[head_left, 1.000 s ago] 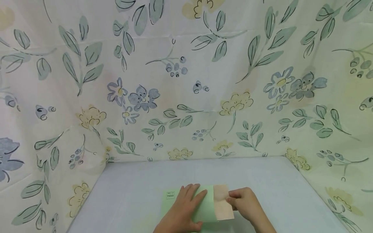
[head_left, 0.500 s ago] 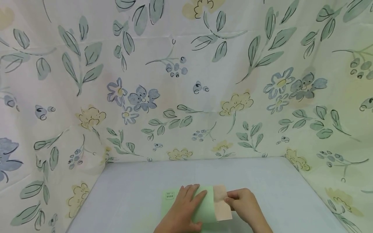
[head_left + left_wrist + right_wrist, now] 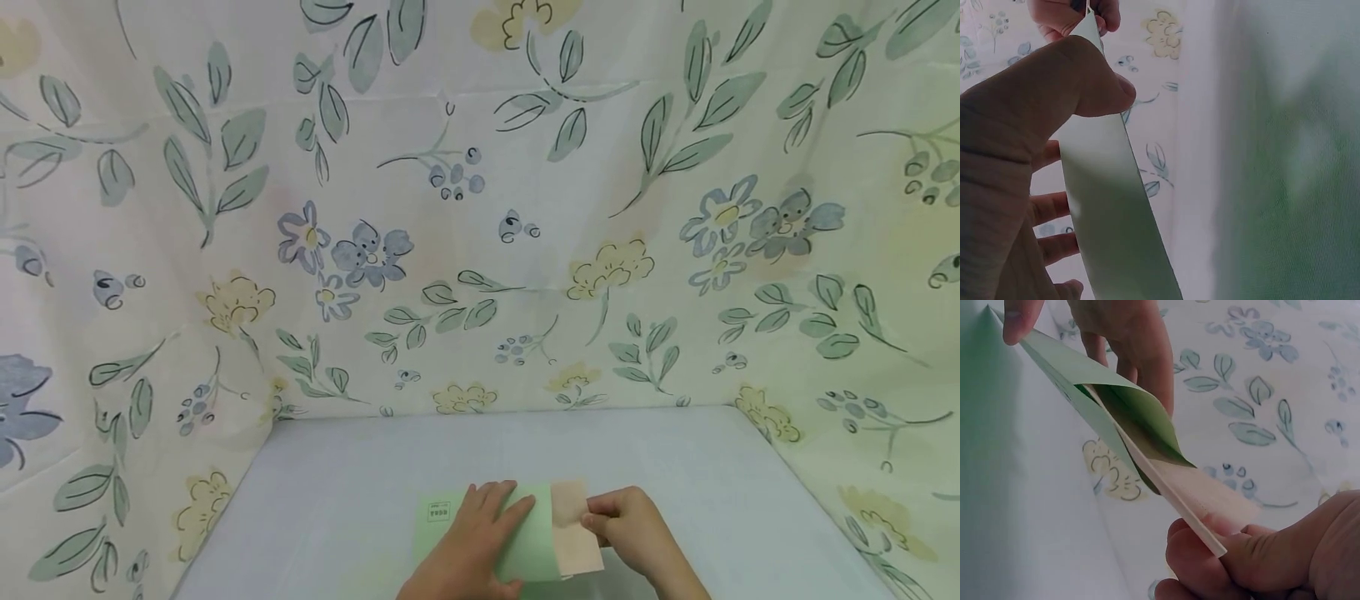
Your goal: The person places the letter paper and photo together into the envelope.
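Note:
In the head view my left hand (image 3: 468, 542) holds a light green envelope (image 3: 534, 533) above the white table, fingers spread over its face. The left wrist view shows my thumb on one side of the envelope (image 3: 1116, 206) and my other fingers on the opposite side. A folded pale peach paper (image 3: 573, 529) sticks out of the envelope's right end. My right hand (image 3: 630, 529) pinches the paper's outer edge between thumb and fingers. Seen from the right wrist, the envelope's mouth gapes around the paper (image 3: 1207, 494), whose inner part is hidden inside.
The white tabletop (image 3: 337, 475) stretches behind and to both sides of the hands. Floral cloth (image 3: 465, 350) hangs at the back and along the left and right sides. A small printed box (image 3: 439, 511) marks the envelope's upper left corner.
Both hands keep the same grip. The envelope and paper sit very slightly lower in the head view than before; the length of paper showing looks nearly the same.

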Demonstrator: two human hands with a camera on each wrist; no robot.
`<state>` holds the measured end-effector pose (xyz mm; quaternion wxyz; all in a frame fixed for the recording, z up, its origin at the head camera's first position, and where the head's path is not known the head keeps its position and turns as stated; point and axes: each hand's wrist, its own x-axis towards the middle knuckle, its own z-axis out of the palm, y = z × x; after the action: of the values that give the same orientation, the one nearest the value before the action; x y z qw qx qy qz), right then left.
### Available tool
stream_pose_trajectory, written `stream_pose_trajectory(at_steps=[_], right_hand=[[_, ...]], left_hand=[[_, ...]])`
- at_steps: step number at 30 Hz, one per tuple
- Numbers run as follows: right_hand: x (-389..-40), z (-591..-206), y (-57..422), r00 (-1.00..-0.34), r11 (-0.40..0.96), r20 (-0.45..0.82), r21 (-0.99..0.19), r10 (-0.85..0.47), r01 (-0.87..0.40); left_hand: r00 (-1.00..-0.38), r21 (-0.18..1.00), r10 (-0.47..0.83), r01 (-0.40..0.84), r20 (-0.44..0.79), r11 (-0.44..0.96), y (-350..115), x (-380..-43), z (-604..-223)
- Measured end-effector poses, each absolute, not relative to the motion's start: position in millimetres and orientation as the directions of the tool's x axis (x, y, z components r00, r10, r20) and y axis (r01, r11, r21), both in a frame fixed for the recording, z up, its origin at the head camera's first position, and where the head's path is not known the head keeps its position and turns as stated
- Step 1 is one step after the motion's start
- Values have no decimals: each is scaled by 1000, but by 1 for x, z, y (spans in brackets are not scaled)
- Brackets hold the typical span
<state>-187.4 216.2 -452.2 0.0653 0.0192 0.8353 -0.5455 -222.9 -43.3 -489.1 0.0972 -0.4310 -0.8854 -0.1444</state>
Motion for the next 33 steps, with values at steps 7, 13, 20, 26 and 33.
stream_pose_trajectory(at_steps=[7,13,20,26,33], right_hand=[[-187,-452,211,-994,425,-108,-901,-28,86],[-184,-450,203,-1000,529,-23,-848,-14,12],[-183,-445,201,-1000,589,-19,-808,22,28],[-184,-444,210,-989,419,-118,-896,86,143],[-187,-447,211,-987,293,-151,-943,46,158]], left_hand=[[-591,141,740,803,322,580,-42,-221,-488],[-587,179,741,808,327,561,-42,-222,-487],[-603,213,739,797,299,565,-42,-222,-483],[-636,205,720,771,278,603,-41,-224,-482],[-643,198,711,765,284,612,-41,-223,-484]])
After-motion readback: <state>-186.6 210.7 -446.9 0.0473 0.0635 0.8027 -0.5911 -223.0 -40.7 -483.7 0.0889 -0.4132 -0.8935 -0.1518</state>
